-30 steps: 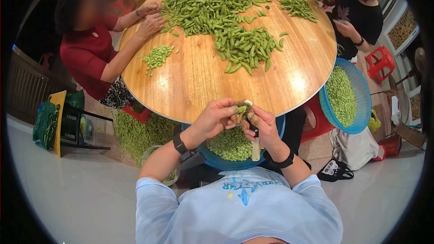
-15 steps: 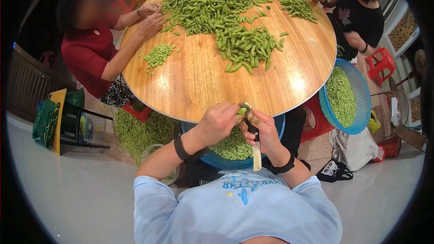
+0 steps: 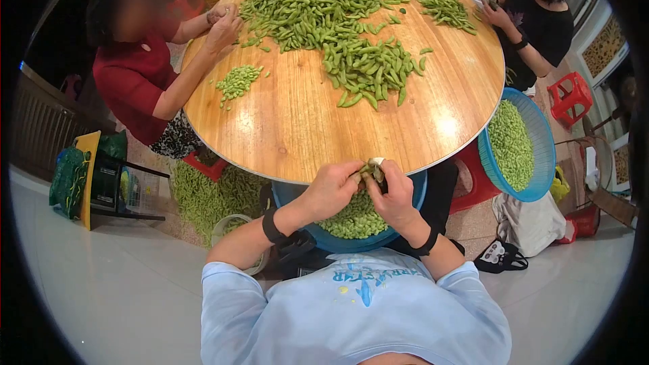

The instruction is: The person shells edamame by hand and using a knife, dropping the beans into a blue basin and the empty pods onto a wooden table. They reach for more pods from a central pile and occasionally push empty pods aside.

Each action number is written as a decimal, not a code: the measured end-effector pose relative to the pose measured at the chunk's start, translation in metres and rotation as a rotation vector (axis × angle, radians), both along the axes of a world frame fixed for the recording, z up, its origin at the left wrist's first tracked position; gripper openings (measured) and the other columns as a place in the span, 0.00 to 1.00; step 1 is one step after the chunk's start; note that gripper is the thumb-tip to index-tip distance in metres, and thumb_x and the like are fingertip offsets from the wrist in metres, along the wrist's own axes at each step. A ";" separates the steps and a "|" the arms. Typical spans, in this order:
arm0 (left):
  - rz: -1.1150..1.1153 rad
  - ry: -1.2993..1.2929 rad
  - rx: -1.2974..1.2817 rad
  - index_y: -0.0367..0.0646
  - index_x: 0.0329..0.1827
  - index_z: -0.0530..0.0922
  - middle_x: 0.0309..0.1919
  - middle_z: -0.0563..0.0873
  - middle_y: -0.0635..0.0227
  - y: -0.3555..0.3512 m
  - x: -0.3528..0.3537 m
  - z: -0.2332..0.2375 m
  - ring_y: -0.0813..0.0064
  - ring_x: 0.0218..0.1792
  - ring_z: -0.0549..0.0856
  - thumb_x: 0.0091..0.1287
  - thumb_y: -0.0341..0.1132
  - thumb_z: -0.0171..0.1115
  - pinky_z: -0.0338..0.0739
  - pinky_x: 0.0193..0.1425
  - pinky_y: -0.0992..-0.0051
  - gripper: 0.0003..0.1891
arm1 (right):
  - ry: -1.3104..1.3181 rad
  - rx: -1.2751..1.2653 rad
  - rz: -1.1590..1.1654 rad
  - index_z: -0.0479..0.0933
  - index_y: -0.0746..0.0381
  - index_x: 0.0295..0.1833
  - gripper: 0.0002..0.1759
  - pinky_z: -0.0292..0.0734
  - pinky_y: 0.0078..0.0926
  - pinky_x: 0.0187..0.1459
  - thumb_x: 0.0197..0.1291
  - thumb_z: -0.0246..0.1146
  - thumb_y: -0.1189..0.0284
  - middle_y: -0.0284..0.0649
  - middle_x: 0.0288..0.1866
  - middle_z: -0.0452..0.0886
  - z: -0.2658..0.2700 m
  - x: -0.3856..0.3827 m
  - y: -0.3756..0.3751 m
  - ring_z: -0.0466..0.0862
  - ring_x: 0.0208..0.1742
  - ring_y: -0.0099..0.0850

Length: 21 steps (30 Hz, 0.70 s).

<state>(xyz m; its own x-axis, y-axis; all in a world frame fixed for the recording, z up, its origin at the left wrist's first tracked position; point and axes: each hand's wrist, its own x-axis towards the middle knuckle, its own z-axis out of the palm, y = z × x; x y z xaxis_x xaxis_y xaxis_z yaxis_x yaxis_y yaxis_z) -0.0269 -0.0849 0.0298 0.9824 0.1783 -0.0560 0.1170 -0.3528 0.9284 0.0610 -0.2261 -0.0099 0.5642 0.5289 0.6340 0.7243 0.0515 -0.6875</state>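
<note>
Just off the near table edge, my left hand [image 3: 332,189] pinches a green soybean pod [image 3: 366,170] between thumb and fingertips. My right hand [image 3: 393,196] meets it there, its fingers curled at the pod's other end. A dark part of a small knife [image 3: 382,182] shows between the right fingers; the rest is hidden by the hand. Below both hands, a blue tub [image 3: 418,192] holds many shelled green beans [image 3: 355,220]. On the round wooden table [image 3: 291,122] ahead lies a large heap of pods [image 3: 311,7], with a smaller pile [image 3: 372,71] closer to me.
At left, a person in red [image 3: 135,74] handles pods beside shelled beans [image 3: 240,83]. A person in black [image 3: 541,27] sits at right, near a blue basket of beans [image 3: 537,142]. Empty pods [image 3: 209,196] cover the floor at left, beside a pale bucket [image 3: 226,226].
The knife's pale end, hanging below my right hand before, is now out of sight. My right hand has turned over the pod. The person in black has raised both hands together.
</note>
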 end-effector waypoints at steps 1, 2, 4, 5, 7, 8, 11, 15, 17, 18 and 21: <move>0.008 -0.019 0.020 0.33 0.43 0.77 0.28 0.81 0.56 -0.003 -0.001 0.002 0.64 0.30 0.81 0.66 0.25 0.51 0.76 0.34 0.69 0.08 | -0.073 -0.041 -0.022 0.72 0.70 0.52 0.22 0.75 0.33 0.25 0.49 0.67 0.81 0.49 0.34 0.77 -0.001 0.001 -0.001 0.80 0.28 0.42; 0.018 -0.039 0.042 0.32 0.40 0.75 0.29 0.79 0.46 -0.005 -0.002 0.003 0.48 0.31 0.82 0.62 0.23 0.51 0.75 0.35 0.62 0.06 | -0.147 -0.079 -0.041 0.71 0.70 0.50 0.23 0.75 0.34 0.25 0.46 0.68 0.81 0.49 0.34 0.76 -0.002 0.002 -0.002 0.79 0.28 0.45; 0.012 -0.064 0.111 0.32 0.40 0.75 0.28 0.80 0.49 -0.006 -0.004 -0.001 0.56 0.30 0.83 0.64 0.23 0.51 0.76 0.34 0.65 0.06 | -0.190 -0.126 -0.028 0.70 0.70 0.49 0.23 0.75 0.34 0.25 0.45 0.68 0.81 0.48 0.33 0.75 -0.001 0.002 -0.006 0.79 0.28 0.45; -0.001 -0.086 0.176 0.32 0.40 0.75 0.27 0.81 0.53 -0.006 -0.005 -0.002 0.64 0.29 0.84 0.65 0.22 0.50 0.77 0.34 0.69 0.05 | -0.232 -0.176 -0.023 0.70 0.70 0.49 0.24 0.75 0.35 0.25 0.44 0.68 0.80 0.47 0.32 0.74 -0.001 0.002 -0.007 0.79 0.28 0.45; 0.003 -0.060 0.210 0.32 0.38 0.75 0.27 0.81 0.51 -0.007 -0.008 0.000 0.59 0.30 0.84 0.65 0.22 0.50 0.77 0.34 0.67 0.05 | -0.250 -0.172 0.000 0.70 0.71 0.47 0.22 0.74 0.35 0.24 0.45 0.69 0.81 0.47 0.30 0.73 0.004 0.001 -0.007 0.78 0.27 0.44; -0.007 -0.031 0.231 0.32 0.37 0.74 0.27 0.81 0.49 -0.009 -0.008 0.001 0.54 0.30 0.84 0.64 0.22 0.51 0.76 0.34 0.65 0.04 | -0.262 -0.181 0.010 0.70 0.71 0.46 0.21 0.73 0.34 0.24 0.45 0.69 0.83 0.48 0.29 0.73 0.005 0.001 -0.008 0.77 0.25 0.44; 0.025 -0.064 0.280 0.31 0.35 0.75 0.27 0.79 0.43 -0.014 -0.010 -0.001 0.45 0.31 0.82 0.60 0.23 0.52 0.76 0.34 0.59 0.05 | -0.255 -0.218 0.017 0.70 0.71 0.46 0.22 0.74 0.35 0.24 0.43 0.69 0.82 0.49 0.30 0.73 0.004 -0.002 -0.010 0.78 0.26 0.45; 0.061 -0.053 0.309 0.30 0.33 0.75 0.26 0.78 0.40 -0.020 -0.009 0.001 0.41 0.31 0.81 0.56 0.24 0.53 0.75 0.33 0.55 0.06 | -0.268 -0.254 -0.006 0.71 0.70 0.47 0.21 0.76 0.35 0.24 0.44 0.66 0.80 0.47 0.31 0.73 0.007 -0.003 -0.010 0.79 0.27 0.44; 0.063 -0.053 0.304 0.30 0.33 0.75 0.26 0.78 0.39 -0.023 -0.010 0.001 0.40 0.31 0.81 0.56 0.24 0.53 0.75 0.33 0.55 0.06 | -0.255 -0.260 0.003 0.71 0.70 0.47 0.21 0.76 0.35 0.24 0.44 0.65 0.80 0.47 0.31 0.73 0.009 -0.003 -0.011 0.79 0.27 0.44; 0.064 -0.050 0.300 0.30 0.33 0.75 0.26 0.78 0.39 -0.024 -0.011 0.001 0.40 0.31 0.81 0.56 0.25 0.53 0.74 0.34 0.54 0.06 | -0.240 -0.265 0.012 0.71 0.70 0.46 0.20 0.76 0.35 0.24 0.44 0.65 0.81 0.48 0.30 0.73 0.009 -0.003 -0.011 0.79 0.27 0.45; 0.051 -0.050 0.318 0.31 0.32 0.75 0.25 0.78 0.40 -0.022 -0.016 0.007 0.41 0.31 0.81 0.56 0.26 0.53 0.75 0.34 0.53 0.06 | -0.239 -0.244 0.029 0.70 0.70 0.45 0.19 0.75 0.37 0.25 0.44 0.64 0.82 0.49 0.30 0.73 0.005 -0.002 -0.011 0.78 0.27 0.47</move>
